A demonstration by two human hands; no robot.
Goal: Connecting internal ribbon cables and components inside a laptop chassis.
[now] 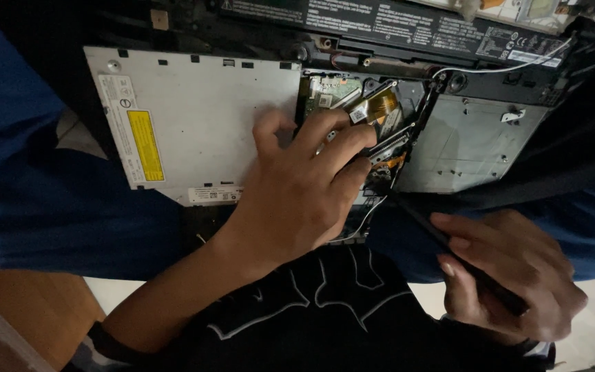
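Head view: opened laptop (352, 41) across lap, underside up, cover off. Left hand (297, 193) pressed flat, fingers spread, on silver optical drive (201, 117) & exposed circuit board (352, 103) w/ orange flex ribbon (380, 105). Right hand (511, 275) closed round thin dark screwdriver (449, 251), tip aimed toward board edge. Prob. fragile: board stiff but brittle, ribbon thin, easily torn. Best held by metal edges, not ribbon.
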